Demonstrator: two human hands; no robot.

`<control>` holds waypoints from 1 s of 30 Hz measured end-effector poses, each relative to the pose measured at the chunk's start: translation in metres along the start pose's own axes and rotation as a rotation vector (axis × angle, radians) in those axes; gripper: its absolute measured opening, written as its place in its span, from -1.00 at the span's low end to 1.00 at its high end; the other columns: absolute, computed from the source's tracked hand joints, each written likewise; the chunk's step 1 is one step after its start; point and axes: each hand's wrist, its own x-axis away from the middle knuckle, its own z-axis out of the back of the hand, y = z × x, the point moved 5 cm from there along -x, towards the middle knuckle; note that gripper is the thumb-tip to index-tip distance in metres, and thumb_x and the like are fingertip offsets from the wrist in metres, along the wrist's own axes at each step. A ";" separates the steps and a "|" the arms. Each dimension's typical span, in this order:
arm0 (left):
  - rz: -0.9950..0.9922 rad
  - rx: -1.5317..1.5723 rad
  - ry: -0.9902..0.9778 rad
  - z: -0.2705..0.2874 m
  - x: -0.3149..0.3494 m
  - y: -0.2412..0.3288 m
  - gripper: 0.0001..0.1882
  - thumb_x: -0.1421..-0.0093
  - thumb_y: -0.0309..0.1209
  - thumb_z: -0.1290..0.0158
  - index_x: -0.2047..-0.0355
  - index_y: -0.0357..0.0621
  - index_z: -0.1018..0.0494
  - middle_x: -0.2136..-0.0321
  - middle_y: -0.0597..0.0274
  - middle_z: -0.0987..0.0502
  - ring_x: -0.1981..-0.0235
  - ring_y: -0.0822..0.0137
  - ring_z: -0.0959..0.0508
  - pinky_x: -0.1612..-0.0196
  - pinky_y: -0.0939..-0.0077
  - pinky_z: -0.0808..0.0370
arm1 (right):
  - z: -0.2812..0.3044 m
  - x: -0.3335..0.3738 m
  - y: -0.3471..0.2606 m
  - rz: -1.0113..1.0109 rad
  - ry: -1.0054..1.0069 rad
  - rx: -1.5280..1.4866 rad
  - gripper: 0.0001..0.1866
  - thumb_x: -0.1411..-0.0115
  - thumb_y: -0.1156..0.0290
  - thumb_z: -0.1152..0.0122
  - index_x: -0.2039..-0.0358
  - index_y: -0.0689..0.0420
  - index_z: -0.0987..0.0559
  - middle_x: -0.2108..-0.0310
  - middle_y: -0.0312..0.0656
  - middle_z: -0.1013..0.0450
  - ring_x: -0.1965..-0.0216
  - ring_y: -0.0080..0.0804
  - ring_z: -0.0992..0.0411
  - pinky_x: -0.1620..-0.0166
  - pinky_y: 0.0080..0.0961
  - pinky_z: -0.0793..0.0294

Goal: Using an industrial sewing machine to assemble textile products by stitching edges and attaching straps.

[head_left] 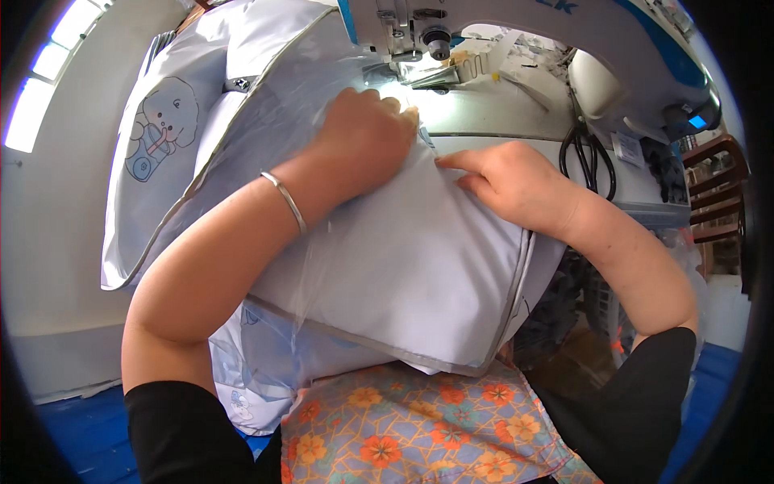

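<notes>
Pale lilac-white fabric with grey-bound edges drapes from the sewing machine down over my lap. My left hand, a silver bangle at its wrist, has its fingers curled on the fabric just in front of the lit needle area. To its right, my right hand pinches the fabric's edge between thumb and forefinger. Clear plastic film lies with the cloth on the left. Under the machine head sits a metal binding guide; the needle tip cannot be made out.
Black-handled scissors and metal tweezers lie on the machine table. More of the cloth, printed with a cartoon animal, spreads out on the left. A wooden chair stands at the far right. A floral apron covers my lap.
</notes>
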 end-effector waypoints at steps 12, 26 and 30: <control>-0.188 0.016 0.263 -0.003 0.005 -0.020 -0.78 -0.17 -0.38 0.01 0.24 -0.10 -0.58 0.34 0.24 -0.56 0.20 0.23 -0.55 -0.07 0.20 -0.39 | 0.003 -0.020 0.000 -0.024 0.002 -0.035 -0.69 -0.23 0.44 -0.13 0.03 0.15 -0.63 0.25 0.08 -0.60 0.22 0.05 -0.57 0.07 -0.24 -0.54; -0.229 0.022 0.381 0.017 0.011 -0.038 -0.80 -0.05 -0.45 -0.10 0.29 -0.17 -0.53 0.36 0.28 -0.56 0.21 0.22 -0.54 -0.03 0.31 -0.45 | -0.010 -0.034 0.009 -0.072 0.076 -0.036 -0.70 -0.25 0.43 -0.16 0.01 0.10 -0.63 0.26 0.02 -0.61 0.24 0.02 -0.57 0.12 -0.24 -0.54; -0.133 -0.228 0.187 0.036 0.023 -0.029 -0.77 -0.06 -0.48 -0.11 0.24 -0.28 -0.51 0.32 0.20 -0.58 0.15 0.20 -0.56 -0.04 0.30 -0.44 | -0.012 -0.032 0.007 -0.013 0.165 -0.055 -0.71 -0.23 0.43 -0.19 0.02 0.05 -0.63 0.32 0.03 -0.60 0.28 0.01 -0.57 0.15 -0.21 -0.55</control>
